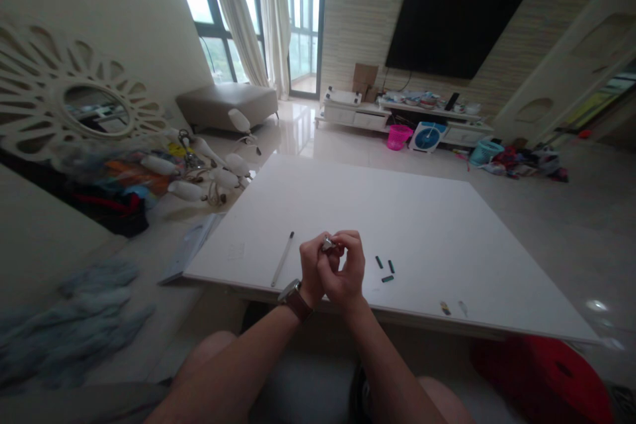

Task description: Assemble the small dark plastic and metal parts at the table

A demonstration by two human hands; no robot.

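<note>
Close together above the front edge of the white table (422,225), my left hand (312,265) and my right hand (345,268) meet around a small shiny metal piece (328,244). The left fingers are curled round it, and a watch with a brown strap is on that wrist. My right thumb and fingers pinch at the same piece from the other side. Its exact kind is too small and too covered to make out. A thin white pen-like stick (283,260) with a dark tip lies left of my hands. Several small dark-green sticks (387,279) lie to their right.
Two small items, one a gold-and-dark piece (445,308), lie near the table's front right edge. A red stool (551,377) stands below that side. On the floor at left are a lamp with white shades (223,177) and grey cloth (84,311).
</note>
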